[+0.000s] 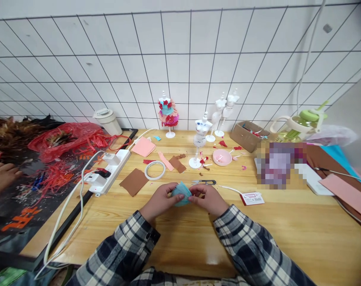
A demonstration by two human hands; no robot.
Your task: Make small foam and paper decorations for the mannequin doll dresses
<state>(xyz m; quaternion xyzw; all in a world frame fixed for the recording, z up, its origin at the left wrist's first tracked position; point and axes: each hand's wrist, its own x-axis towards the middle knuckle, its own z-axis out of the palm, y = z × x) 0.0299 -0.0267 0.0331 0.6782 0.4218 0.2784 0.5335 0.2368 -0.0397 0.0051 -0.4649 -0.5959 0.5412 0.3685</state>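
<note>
Between both hands, a piece of light-blue crepe paper (pixel 180 194) is held just above the wooden table, its top edge gathered or folded. My left hand (pixel 163 200) pinches its left side, thumb in front. At its right edge, my right hand (pixel 208 197) grips it between thumb and fingers. Just beyond the right hand lies a pair of thread snips (pixel 206 182). A roll of white tape (pixel 154 170) and a brown paper sheet (pixel 134 182) lie beyond the left hand. Straight ahead stands a small white dress form (pixel 200 137) with bits of colour on it.
A dressed mini form (pixel 168 113) and two bare ones stand by the tiled wall. Also around are a pink dish (pixel 222 157), a cardboard box (pixel 248 136), a tag (pixel 252 198) and a power strip (pixel 110 174) with cables. Another person's hand (pixel 4 178) is at far left.
</note>
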